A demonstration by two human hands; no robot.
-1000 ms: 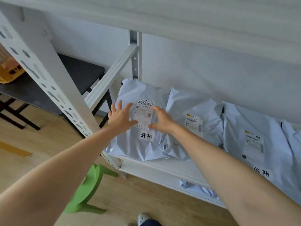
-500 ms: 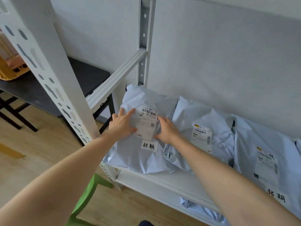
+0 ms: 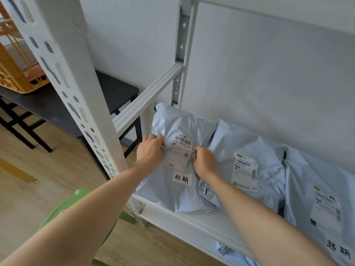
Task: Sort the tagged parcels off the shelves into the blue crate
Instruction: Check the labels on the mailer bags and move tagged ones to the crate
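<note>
A pale blue tagged parcel lies at the left end of the white shelf, with a shipping label and a white handwritten tag on top. My left hand grips the plastic at the label's left side. My right hand pinches the plastic at the label's right side. A second parcel with only a shipping label leans beside it. A third parcel at the right carries another handwritten tag. No blue crate is in view.
The shelf's white slotted upright stands close on the left, with a cross rail behind my left hand. A green stool sits below my left arm. A black table with a yellow crate is farther left.
Both hands went from lying flat beside the label to curling in and bunching the left parcel's plastic. The camera has moved closer and lower toward the shelf.
</note>
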